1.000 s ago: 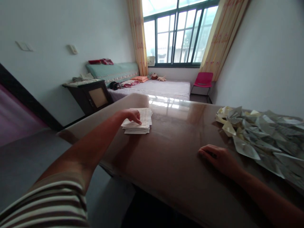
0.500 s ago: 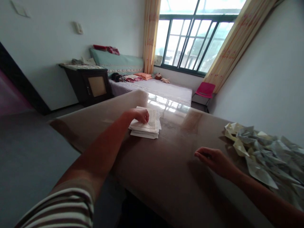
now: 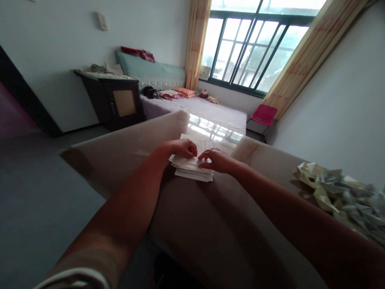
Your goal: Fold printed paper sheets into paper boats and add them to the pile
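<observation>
A stack of white printed paper sheets lies on the glossy brown table, toward its far edge. My left hand rests on the stack's left side with its fingers curled and pinched on the top sheets. My right hand lies on the right side of the same stack, its fingers stretched out and pressing on the paper. Both forearms reach across the table to the stack.
A heap of folded paper shapes covers the table's right side. Beyond the table are a bed, a dark cabinet, a pink chair and a window with yellow curtains.
My right hand has left the table surface near the folded heap and moved left and forward onto the paper stack. My left hand stays on the stack.
</observation>
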The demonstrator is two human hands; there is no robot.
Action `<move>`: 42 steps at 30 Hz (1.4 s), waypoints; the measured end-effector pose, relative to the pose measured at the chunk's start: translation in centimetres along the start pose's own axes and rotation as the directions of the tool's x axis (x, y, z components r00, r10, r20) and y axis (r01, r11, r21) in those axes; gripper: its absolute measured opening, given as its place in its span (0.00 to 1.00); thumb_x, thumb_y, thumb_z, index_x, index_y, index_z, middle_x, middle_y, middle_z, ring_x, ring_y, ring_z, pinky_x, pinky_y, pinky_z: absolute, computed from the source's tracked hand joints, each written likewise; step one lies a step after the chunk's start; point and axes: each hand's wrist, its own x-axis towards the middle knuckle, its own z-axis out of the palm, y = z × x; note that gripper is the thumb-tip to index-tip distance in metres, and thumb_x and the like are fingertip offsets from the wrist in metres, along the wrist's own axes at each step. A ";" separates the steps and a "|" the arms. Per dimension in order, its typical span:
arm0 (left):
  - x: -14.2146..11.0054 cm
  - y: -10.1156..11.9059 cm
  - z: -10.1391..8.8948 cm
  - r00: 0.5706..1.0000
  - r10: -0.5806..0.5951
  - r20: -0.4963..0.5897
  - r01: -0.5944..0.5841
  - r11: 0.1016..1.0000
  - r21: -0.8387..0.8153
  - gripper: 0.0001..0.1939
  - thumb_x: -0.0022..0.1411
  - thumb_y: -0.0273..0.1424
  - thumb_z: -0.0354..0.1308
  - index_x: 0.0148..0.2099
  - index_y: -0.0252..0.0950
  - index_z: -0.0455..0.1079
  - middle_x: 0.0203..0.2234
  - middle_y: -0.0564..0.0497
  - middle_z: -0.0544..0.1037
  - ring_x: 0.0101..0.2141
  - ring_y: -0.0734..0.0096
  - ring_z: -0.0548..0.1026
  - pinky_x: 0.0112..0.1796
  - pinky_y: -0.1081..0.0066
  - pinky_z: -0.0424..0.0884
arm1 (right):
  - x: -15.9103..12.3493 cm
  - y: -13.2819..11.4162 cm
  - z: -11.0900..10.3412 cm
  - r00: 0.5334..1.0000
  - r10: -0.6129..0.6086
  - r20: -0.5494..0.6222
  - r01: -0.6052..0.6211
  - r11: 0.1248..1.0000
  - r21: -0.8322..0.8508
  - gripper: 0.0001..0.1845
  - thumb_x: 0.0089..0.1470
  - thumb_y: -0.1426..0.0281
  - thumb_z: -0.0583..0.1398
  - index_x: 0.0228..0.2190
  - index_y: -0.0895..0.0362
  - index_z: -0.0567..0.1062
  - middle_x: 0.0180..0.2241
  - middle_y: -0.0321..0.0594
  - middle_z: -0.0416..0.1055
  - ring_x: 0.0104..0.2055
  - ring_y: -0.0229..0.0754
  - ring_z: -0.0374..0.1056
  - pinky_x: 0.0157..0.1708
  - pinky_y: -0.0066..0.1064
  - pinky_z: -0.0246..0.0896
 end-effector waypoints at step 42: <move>-2.1 0.4 -1.3 0.964 0.022 -0.263 -0.150 0.866 -0.477 0.16 0.52 0.42 0.63 0.36 0.34 0.76 0.28 0.50 0.78 0.28 0.73 0.72 0.29 0.74 0.66 | -1.5 1.2 3.7 0.825 0.506 -0.251 -0.319 0.784 0.532 0.14 0.46 0.58 0.63 0.22 0.56 0.77 0.20 0.33 0.71 0.22 0.34 0.61 0.23 0.26 0.51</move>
